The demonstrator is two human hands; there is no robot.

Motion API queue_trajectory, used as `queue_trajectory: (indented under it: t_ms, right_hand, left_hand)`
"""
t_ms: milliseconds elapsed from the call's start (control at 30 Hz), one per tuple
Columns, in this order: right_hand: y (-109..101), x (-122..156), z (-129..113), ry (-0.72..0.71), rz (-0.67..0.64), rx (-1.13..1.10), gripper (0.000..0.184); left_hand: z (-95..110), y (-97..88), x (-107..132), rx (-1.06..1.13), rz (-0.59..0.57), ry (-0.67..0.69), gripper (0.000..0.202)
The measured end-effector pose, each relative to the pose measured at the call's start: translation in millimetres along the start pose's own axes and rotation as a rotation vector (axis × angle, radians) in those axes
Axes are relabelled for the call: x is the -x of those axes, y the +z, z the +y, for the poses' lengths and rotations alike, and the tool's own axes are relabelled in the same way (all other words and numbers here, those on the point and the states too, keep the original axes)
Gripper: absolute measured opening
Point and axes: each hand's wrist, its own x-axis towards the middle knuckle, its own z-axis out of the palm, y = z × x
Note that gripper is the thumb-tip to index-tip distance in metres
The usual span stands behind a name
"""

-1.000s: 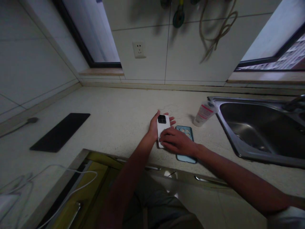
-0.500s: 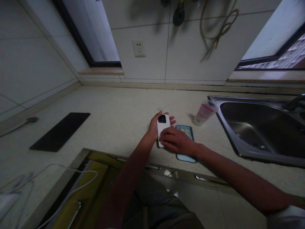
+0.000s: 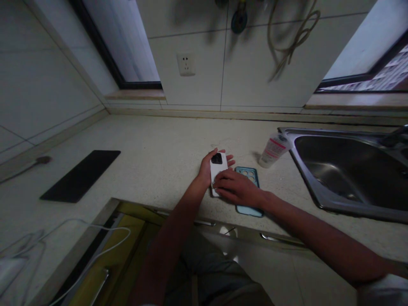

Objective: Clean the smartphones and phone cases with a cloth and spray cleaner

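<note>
My left hand (image 3: 205, 169) is closed around a white smartphone (image 3: 219, 165), thumb along its left edge and fingertips showing past its right edge. The phone's back faces up, with a dark camera block at the far end. Over the phone's lower part lies my right hand (image 3: 237, 186), its fingers bent and pressed together against the back. Whether something small is pinched under those fingertips is hidden. A blue-green phone case (image 3: 250, 211) rests on the counter just right of the phone, partly covered by my right hand and wrist.
A clear plastic cup (image 3: 273, 149) with pink print tilts beside the steel sink (image 3: 314, 197) on the right. On the left, a black flat mat (image 3: 81, 176) lies on the counter (image 3: 159, 144). A white cable (image 3: 119, 229) hangs over the yellow cabinet's edge.
</note>
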Motion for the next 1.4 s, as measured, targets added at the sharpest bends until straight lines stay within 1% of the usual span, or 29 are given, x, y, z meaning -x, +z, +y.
queue_trajectory:
  t_ms: [467,667,900,1400]
  right_hand:
    - [0.1,-0.2,-0.1,-0.010,0.015,0.000,0.019]
    - [-0.5,-0.5,-0.7,-0.006,0.010,-0.002,0.020]
    - [0.7,0.6,1.1,-0.008,0.008,-0.003,0.020]
    - [-0.8,0.2,-0.5,0.008,0.009,-0.006,0.019]
  left_hand:
    - [1.1,3.0,3.7,-0.003,0.008,-0.001,0.039]
    - [0.3,2.5,3.3,-0.011,0.006,0.008,0.043]
    - [-0.2,1.7,2.0,-0.006,-0.004,0.008,0.037]
    - [0.7,2.4,1.6,-0.020,0.000,0.013,0.035]
